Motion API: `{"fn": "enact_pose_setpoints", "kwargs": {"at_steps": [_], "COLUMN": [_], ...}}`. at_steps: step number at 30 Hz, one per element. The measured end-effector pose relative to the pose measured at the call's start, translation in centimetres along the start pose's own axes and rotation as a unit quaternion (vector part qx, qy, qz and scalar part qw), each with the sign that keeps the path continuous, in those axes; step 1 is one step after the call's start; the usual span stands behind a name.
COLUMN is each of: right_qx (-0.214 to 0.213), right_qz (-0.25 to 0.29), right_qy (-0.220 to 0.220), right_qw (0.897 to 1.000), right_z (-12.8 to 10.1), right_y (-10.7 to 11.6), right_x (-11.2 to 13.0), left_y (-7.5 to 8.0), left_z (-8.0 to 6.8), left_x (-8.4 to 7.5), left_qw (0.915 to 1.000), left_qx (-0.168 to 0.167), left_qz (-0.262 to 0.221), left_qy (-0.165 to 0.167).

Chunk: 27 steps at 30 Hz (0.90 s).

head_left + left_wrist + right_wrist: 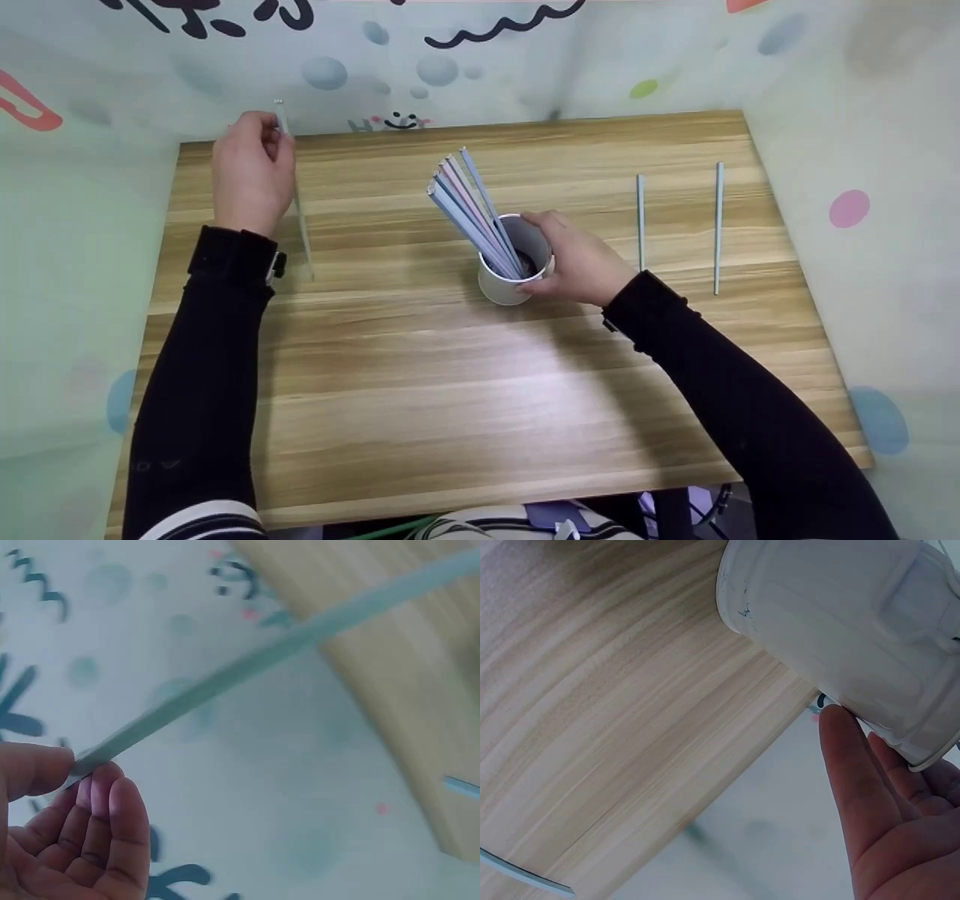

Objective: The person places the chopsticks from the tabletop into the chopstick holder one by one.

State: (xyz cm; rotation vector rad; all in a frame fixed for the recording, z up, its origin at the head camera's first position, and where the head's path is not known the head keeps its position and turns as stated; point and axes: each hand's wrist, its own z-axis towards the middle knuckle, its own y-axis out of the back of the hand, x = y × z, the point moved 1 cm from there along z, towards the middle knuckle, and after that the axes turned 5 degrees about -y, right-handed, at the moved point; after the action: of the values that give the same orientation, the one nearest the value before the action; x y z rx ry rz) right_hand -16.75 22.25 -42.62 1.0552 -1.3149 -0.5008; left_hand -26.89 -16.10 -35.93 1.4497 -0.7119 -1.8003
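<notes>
In the head view my left hand point(253, 174) is at the table's back left corner. Thumb and fingertips pinch a pale green chopstick point(217, 686) near one end, and its far part slants out over the wood. Near the middle of the table my right hand point(581, 259) grips the rim of a small white bucket point(504, 291), thumb toward the front and fingers at the back. Several blue and pink chopsticks point(480, 217) lean leftward out of the bucket. The right wrist view shows the fingers against the bucket's side point(840, 630).
Two blue chopsticks lie apart on the right of the wooden table point(420, 405): a nearer one point(640, 217), partly overlapped by the right wrist, and a farther one point(718, 225). A printed white sheet point(510, 82) stands behind the table and along both sides.
</notes>
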Motion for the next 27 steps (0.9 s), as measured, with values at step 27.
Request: {"fn": "enact_pose_setpoints", "kwargs": {"at_steps": [27], "right_qx": [0.005], "right_qz": [0.006], "right_qy": [-0.004], "right_qw": [1.000], "right_z": [0.1], "right_y": [0.0], "right_x": [-0.2], "left_y": [4.2], "left_z": [-6.9], "left_x": [-10.8], "left_qw": [0.9360], "left_qx": [-0.105], "left_qz": [-0.286], "left_qy": [-0.176]}}
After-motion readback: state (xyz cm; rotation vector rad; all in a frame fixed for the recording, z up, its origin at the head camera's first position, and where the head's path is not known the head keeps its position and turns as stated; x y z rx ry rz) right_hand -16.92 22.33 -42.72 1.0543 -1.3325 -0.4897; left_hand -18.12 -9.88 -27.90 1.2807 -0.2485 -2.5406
